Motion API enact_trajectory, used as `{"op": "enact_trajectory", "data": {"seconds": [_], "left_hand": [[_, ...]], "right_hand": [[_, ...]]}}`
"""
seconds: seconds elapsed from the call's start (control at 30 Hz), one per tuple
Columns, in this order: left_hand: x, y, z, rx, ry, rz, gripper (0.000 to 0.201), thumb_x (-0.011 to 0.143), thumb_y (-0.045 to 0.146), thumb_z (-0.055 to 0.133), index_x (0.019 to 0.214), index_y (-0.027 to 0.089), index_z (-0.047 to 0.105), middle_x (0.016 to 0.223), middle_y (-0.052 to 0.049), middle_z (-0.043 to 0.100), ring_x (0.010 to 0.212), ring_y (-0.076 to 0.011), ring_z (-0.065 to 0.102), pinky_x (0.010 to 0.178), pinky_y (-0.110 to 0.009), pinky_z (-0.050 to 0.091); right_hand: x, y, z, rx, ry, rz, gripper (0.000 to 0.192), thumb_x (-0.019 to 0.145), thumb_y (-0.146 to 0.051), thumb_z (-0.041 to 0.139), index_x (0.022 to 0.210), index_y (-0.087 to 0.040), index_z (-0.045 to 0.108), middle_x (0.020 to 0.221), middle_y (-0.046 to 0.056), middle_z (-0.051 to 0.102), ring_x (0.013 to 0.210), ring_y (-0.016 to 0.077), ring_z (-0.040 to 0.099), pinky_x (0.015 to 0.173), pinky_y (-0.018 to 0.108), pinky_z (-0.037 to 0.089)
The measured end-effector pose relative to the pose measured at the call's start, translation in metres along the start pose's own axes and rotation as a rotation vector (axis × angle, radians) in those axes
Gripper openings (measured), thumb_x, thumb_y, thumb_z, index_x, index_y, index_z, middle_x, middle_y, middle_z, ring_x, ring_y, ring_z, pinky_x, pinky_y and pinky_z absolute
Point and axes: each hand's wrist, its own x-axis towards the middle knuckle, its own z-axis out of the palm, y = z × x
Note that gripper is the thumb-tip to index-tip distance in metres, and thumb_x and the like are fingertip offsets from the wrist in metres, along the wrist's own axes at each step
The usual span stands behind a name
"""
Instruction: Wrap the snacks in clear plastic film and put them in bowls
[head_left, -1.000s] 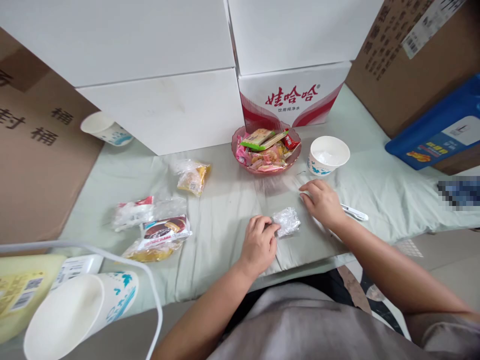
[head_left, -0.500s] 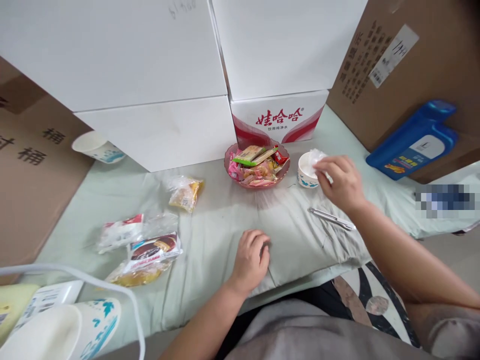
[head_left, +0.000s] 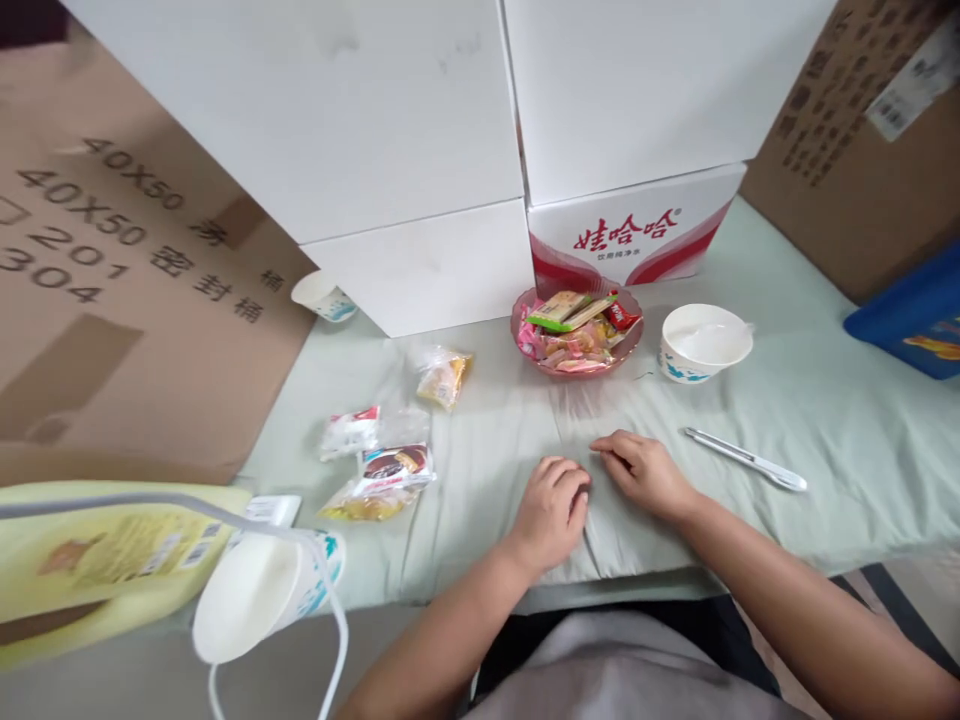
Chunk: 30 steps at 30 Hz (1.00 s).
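My left hand (head_left: 551, 510) rests on the pale green cloth, its fingers loosely bent, with nothing seen in it. Close to it on the right, my right hand (head_left: 646, 475) lies low over the cloth, fingers pointing left and nothing visible in them. Beyond my hands stands a scalloped pink bowl (head_left: 577, 370) heaped with wrapped snacks (head_left: 574, 330). To its right is a white paper bowl (head_left: 684, 365) with blue leaf prints, clear plastic wrapping (head_left: 712, 340) inside. A slim utility knife (head_left: 746, 458) lies right of my right hand.
Wrapped snacks (head_left: 394, 465) and another packet (head_left: 442, 377) lie to the left. White cartons (head_left: 420, 270) stand behind, brown boxes (head_left: 135, 300) at both sides. A blue bottle (head_left: 911, 315) is at right. A paper cup (head_left: 251, 590), a yellow package (head_left: 112, 560) and a cable (head_left: 341, 640) are front left.
My right hand has let go of the clear plastic wrapping in the paper bowl and come back beside my left hand. My view has shifted left.
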Motion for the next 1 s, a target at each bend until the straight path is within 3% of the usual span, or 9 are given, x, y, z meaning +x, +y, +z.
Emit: {"op": "enact_trajectory", "data": {"seconds": [0.13,0.27,0.37,0.43,0.57,0.7,0.73,0.87,1.0], "left_hand": [[0.018,-0.036,-0.04,0.179,0.119,-0.123,0.028,0.086,0.017,0.053,0.114,0.02,0.058,0.115,-0.011,0.06,0.112,-0.0258,0.056,0.098,-0.046,0.048],[0.056,-0.081,-0.096,0.555,0.297,-0.411,0.059,0.077,0.021,0.068,0.134,0.019,0.05,0.151,-0.019,0.033,0.142,-0.0458,0.023,0.108,-0.067,0.028],[0.08,-0.1,-0.124,0.704,0.133,-0.703,0.082,0.072,0.028,0.076,0.144,0.018,0.039,0.158,-0.022,0.018,0.143,-0.0502,0.016,0.109,-0.066,0.026],[0.089,-0.101,-0.128,0.709,-0.016,-0.754,0.074,0.077,0.024,0.07,0.144,0.015,0.039,0.152,-0.024,0.031,0.137,-0.0451,0.035,0.108,-0.057,0.035],[0.083,-0.073,-0.109,0.629,-0.136,-0.6,0.049,0.083,0.008,0.053,0.131,0.017,0.054,0.129,-0.015,0.06,0.117,-0.0299,0.06,0.102,-0.043,0.046],[0.062,-0.034,-0.07,0.153,-0.405,-0.011,0.052,0.077,0.005,0.057,0.124,0.025,0.059,0.126,-0.004,0.063,0.119,-0.0208,0.058,0.106,-0.036,0.045],[0.057,-0.028,-0.06,0.094,-0.4,0.056,0.054,0.076,0.004,0.057,0.125,0.026,0.058,0.127,-0.005,0.062,0.12,-0.0208,0.057,0.106,-0.037,0.046],[0.043,-0.026,-0.029,0.082,-0.145,0.083,0.054,0.074,-0.002,0.05,0.121,0.024,0.059,0.138,-0.009,0.049,0.127,-0.0244,0.05,0.108,-0.044,0.044],[0.038,-0.037,-0.019,-0.005,-0.039,0.131,0.062,0.078,0.003,0.055,0.135,0.025,0.046,0.15,-0.013,0.033,0.13,-0.027,0.047,0.105,-0.047,0.046]], "right_hand": [[0.001,0.007,0.004,0.026,-0.075,0.016,0.023,0.093,-0.018,0.045,0.1,-0.02,0.066,0.092,0.006,0.073,0.082,0.0186,0.07,0.073,0.031,0.055],[0.002,0.009,0.002,0.029,-0.102,0.025,0.025,0.093,-0.019,0.043,0.101,-0.02,0.067,0.095,0.006,0.073,0.085,0.0189,0.07,0.075,0.032,0.056],[0.001,0.01,0.003,0.038,-0.11,0.039,0.025,0.092,-0.019,0.043,0.101,-0.02,0.067,0.097,0.006,0.073,0.087,0.0187,0.07,0.078,0.032,0.055],[0.001,0.01,0.003,0.048,-0.117,0.042,0.026,0.092,-0.018,0.043,0.102,-0.02,0.067,0.098,0.007,0.073,0.087,0.0184,0.069,0.078,0.032,0.054],[0.001,0.01,0.004,0.058,-0.115,0.03,0.025,0.092,-0.018,0.043,0.102,-0.019,0.067,0.096,0.007,0.072,0.086,0.0185,0.069,0.077,0.031,0.053],[0.003,0.008,0.004,0.012,-0.114,0.036,0.024,0.089,-0.014,0.044,0.097,-0.018,0.066,0.089,0.007,0.07,0.08,0.0185,0.067,0.072,0.03,0.051],[0.003,0.006,0.002,-0.016,-0.112,0.042,0.023,0.088,-0.013,0.044,0.096,-0.017,0.066,0.087,0.007,0.07,0.078,0.0186,0.066,0.07,0.03,0.051],[-0.009,0.003,-0.02,-0.161,-0.063,0.019,0.022,0.092,-0.016,0.045,0.1,-0.018,0.065,0.09,0.008,0.068,0.082,0.0198,0.064,0.073,0.032,0.05],[-0.046,0.02,-0.059,-0.416,0.218,0.164,0.019,0.092,-0.028,0.052,0.102,-0.019,0.066,0.104,0.011,0.067,0.1,0.0263,0.059,0.089,0.043,0.047]]}}
